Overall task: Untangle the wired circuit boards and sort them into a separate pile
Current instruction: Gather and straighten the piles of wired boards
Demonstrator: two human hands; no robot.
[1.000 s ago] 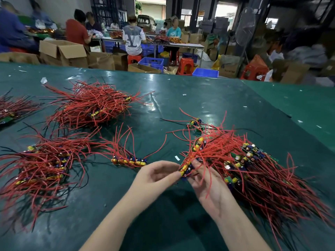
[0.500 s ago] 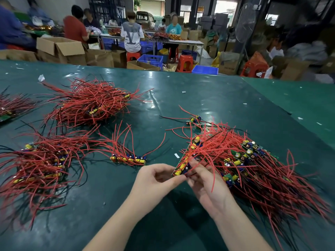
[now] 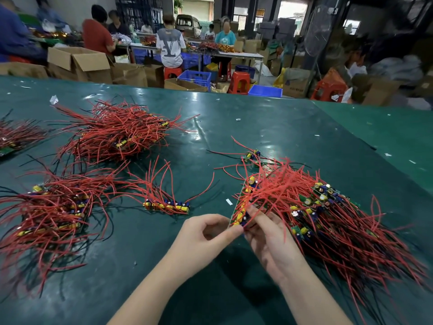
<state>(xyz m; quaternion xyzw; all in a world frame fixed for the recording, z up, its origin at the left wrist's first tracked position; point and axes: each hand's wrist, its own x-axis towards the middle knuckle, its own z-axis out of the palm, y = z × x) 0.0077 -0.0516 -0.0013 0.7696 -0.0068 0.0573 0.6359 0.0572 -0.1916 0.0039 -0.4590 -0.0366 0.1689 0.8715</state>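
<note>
A tangled heap of circuit boards [image 3: 328, 214] with red and black wires lies at the right of the green table [image 3: 234, 127]. At its near left edge my left hand [image 3: 206, 233] pinches the lower end of one narrow green board [image 3: 241, 207] that stands tilted up out of the heap. My right hand [image 3: 269, 240] holds the same board's end from the right, fingers among its red wires. A small row of sorted boards [image 3: 167, 206] lies flat just left of my hands.
Three more wired piles sit at the left: a large one [image 3: 117, 134] farther back, one [image 3: 51, 207] at the near left, one [image 3: 14, 137] at the far left edge. A lone board [image 3: 251, 156] lies behind the heap. Boxes, stools and working people stand beyond the table.
The held board has tipped up more steeply from the heap's edge, and both hands have shifted slightly along its lower end.
</note>
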